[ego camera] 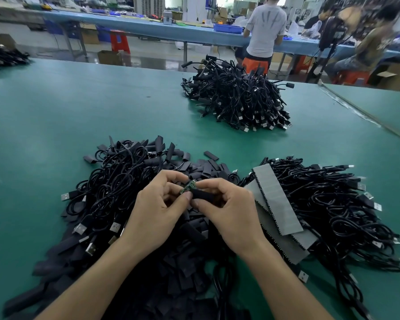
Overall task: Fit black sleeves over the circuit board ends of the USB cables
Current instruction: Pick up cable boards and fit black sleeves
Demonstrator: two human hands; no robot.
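- The left hand pinches the green circuit board so one end pokes out free.
- Just right of the board, the right hand pinches a black sleeve, its mouth touching the board, ready to slide on, I think.
- Loose sleeves lie under the board, close to grab.
- Cables wait right of the board on the bench.
- The hands hide how far the sleeve is on.

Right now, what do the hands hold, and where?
Left hand pinches the circuit board at its lower end; right hand grips the black sleeve near the board.
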